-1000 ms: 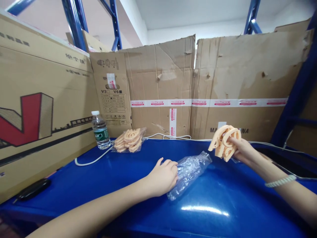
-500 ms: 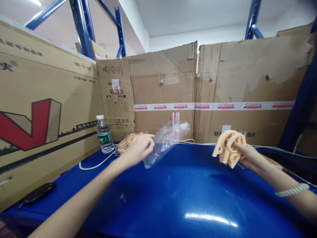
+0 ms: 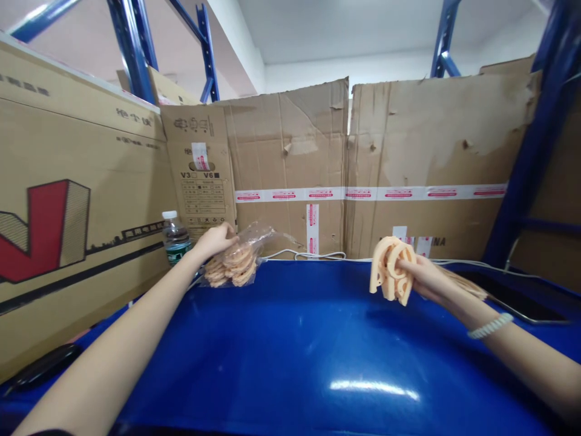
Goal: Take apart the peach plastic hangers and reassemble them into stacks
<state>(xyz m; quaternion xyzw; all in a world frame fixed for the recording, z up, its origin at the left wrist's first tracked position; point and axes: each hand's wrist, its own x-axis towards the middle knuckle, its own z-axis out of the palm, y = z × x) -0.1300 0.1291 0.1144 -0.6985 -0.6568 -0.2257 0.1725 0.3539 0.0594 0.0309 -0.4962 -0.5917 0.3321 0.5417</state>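
My right hand (image 3: 424, 277) is closed round a bunch of beige curved cut-out pieces (image 3: 390, 269), held above the right side of the blue table. Their exact kind is unclear. On the far left of the table lie clear plastic bags (image 3: 240, 263) with similar beige pieces in them. My left hand (image 3: 215, 239) is at the top of these bags, its fingers bent and pressed against the film; the fingertips are partly hidden.
A water bottle (image 3: 175, 239) stands left of the bags, partly behind my left arm. Large cardboard boxes (image 3: 290, 157) wall in the blue table (image 3: 272, 351). A white cable (image 3: 313, 257) runs along the back. A black object (image 3: 45, 366) lies front left, a dark flat device (image 3: 521, 297) right.
My left hand has moved left and a little up, to the top of the bags. The loose film has swung left with it. My right hand still holds the beige pieces.
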